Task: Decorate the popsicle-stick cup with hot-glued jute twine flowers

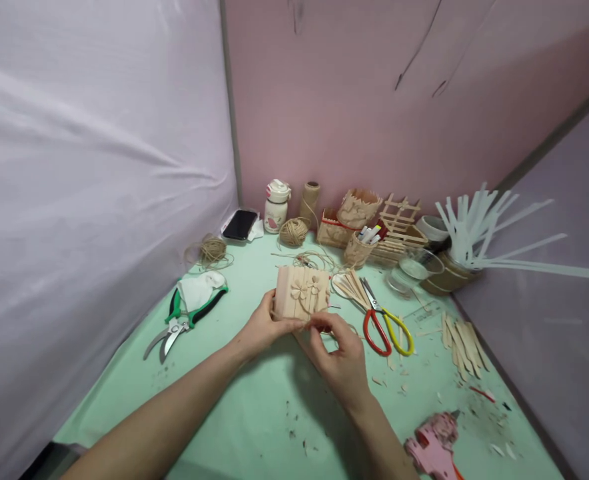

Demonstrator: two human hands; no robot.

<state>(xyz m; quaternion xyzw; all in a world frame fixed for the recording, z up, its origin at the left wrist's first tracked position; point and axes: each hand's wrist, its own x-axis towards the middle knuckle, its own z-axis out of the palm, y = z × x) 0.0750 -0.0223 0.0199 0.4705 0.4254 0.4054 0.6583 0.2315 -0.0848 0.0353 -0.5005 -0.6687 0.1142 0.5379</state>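
My left hand (267, 323) is closed around the lower left side of a small craft-stick box (302, 287), its thumb along the bottom edge. Raised wooden flowers with a curved stem decorate the face turned up toward me. My right hand (342, 357) is closed in a pinch at the lower right corner of the box, close to my left thumb. Thin twine (353, 329) shows beside the right fingers and appears to run into the pinch; its exact hold is partly hidden. The box is held just above the green tabletop.
Red-and-yellow scissors (387, 327) lie right of my hands, pruning shears (177, 327) left. A pink glue gun (437, 443) rests at front right, near loose craft sticks (464, 343). Behind stand a twine ball (293, 232), a white bottle (276, 210) and glue sticks (474, 227).
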